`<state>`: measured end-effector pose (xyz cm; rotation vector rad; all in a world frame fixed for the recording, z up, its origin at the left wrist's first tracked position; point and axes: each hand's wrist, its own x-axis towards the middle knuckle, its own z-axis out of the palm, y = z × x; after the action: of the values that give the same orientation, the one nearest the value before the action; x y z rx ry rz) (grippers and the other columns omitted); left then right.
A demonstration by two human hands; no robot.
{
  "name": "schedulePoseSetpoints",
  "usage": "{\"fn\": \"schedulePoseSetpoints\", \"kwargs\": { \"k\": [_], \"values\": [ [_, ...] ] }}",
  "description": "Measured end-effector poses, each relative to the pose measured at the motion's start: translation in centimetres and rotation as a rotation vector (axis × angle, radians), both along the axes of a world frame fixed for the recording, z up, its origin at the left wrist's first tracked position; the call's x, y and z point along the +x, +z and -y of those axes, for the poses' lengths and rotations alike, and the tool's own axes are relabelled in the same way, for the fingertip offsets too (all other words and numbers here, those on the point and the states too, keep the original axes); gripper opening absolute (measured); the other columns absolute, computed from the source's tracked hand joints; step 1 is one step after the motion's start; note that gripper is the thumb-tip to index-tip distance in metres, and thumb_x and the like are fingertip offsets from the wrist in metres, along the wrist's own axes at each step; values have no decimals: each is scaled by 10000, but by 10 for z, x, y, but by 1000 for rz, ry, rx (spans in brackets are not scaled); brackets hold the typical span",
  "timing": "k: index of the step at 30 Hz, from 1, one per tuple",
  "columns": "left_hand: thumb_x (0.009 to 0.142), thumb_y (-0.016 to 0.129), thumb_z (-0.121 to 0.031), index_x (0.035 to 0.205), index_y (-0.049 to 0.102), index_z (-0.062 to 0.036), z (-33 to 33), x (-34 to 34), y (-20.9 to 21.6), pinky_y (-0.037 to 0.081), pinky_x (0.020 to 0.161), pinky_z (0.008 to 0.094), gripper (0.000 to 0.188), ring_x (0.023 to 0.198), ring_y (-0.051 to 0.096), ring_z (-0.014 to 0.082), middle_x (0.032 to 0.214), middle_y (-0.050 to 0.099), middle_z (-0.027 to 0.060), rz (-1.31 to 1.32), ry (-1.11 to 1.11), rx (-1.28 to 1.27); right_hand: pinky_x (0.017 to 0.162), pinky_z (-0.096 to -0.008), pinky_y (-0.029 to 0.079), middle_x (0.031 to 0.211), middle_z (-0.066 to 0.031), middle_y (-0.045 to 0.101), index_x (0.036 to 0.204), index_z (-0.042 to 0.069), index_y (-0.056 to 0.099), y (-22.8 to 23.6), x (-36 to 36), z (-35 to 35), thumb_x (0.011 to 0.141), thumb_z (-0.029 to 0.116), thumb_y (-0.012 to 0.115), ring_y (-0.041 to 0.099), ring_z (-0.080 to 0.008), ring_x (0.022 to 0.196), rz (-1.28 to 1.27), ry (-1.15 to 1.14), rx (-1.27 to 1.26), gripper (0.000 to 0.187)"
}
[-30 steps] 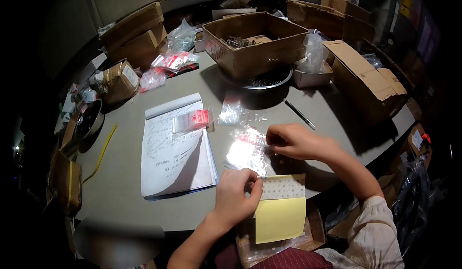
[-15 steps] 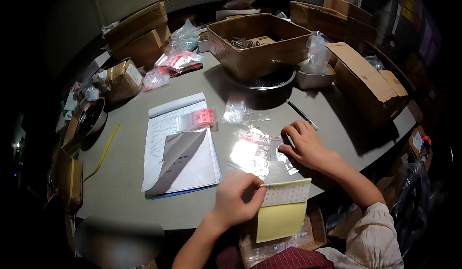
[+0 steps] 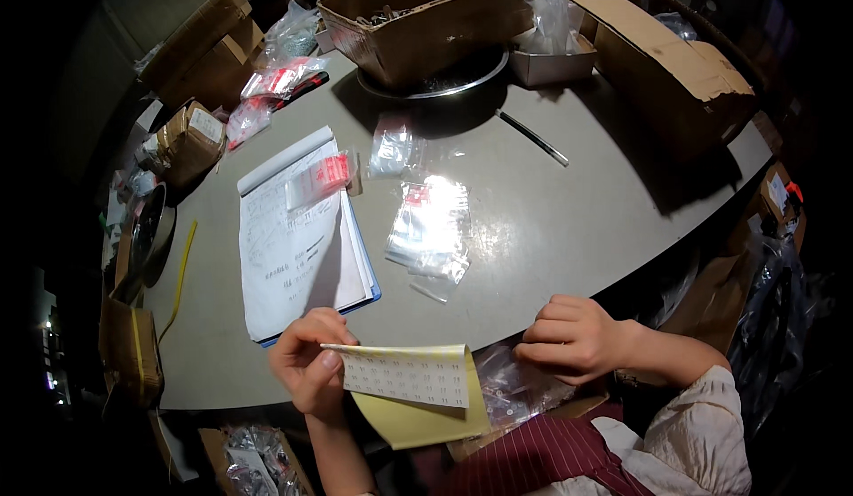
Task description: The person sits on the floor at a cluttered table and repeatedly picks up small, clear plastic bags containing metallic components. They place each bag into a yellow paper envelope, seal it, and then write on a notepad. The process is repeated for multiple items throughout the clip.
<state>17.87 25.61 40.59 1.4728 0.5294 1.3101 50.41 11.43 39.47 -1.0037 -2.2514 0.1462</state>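
Note:
My left hand (image 3: 309, 363) pinches the left end of a label sheet (image 3: 418, 422), between thumb and fingers. White printed labels show on its folded-over upper part, and the yellow backing hangs below. My right hand (image 3: 576, 341) is curled at the table's near edge, right of the sheet; what its fingers hold, if anything, is hidden. Below it, at my lap, clear plastic bags (image 3: 520, 394) fill a cardboard box. Flat zip bags (image 3: 431, 230) lie overlapped on the tabletop, glaring under the light. A clipboard with written papers (image 3: 289, 265) lies left of them, a red-and-clear bag stack (image 3: 320, 181) on top.
A large cardboard box (image 3: 426, 39) rests on a metal bowl (image 3: 484, 79) at the back. A pen (image 3: 533, 138) lies to the right, near an open carton (image 3: 666, 79). At the left are a yellow strap (image 3: 181, 274) and a taped parcel (image 3: 191, 145).
My right hand has left the zip bags and come back to the table's near edge, its fingers now curled. My left hand and the label sheet have moved left. The view has shifted.

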Motion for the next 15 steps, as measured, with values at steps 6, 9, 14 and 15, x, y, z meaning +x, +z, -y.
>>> {"fn": "schedulePoseSetpoints", "kwargs": {
  "k": [6, 9, 14, 15],
  "values": [
    [910, 709, -20, 932, 684, 21, 15, 24, -5, 443, 654, 218, 53, 740, 569, 74, 827, 664, 31, -212, -140, -256, 805, -386, 517, 1046, -105, 676, 999, 53, 720, 19, 7, -21, 891, 106, 754, 632, -282, 930, -393, -111, -264, 125],
    [921, 795, -104, 965, 715, 7, 18, 48, -15, 468, 666, 223, 144, 752, 582, 40, 834, 674, -15, -428, -107, -238, 867, -391, 520, 1113, -145, 675, 1188, -1, 679, 30, -4, -41, 944, 154, 759, 639, -315, 1012, -197, -115, -125, 300],
    [910, 776, -124, 996, 784, -40, 24, 82, -9, 541, 811, 386, 120, 886, 699, 304, 934, 764, 125, -646, -5, 73, 851, -420, 514, 1041, -145, 635, 1110, 19, 628, 35, -25, -65, 934, 129, 740, 615, -347, 968, -3, -105, -55, 236],
    [918, 766, -121, 997, 779, -38, 23, 84, -7, 541, 809, 388, 116, 880, 698, 307, 929, 762, 125, -641, 10, 128, 837, -427, 509, 1015, -143, 622, 1079, 21, 617, 32, -26, -66, 918, 109, 742, 603, -344, 951, -8, -127, -72, 221]
  ]
}}
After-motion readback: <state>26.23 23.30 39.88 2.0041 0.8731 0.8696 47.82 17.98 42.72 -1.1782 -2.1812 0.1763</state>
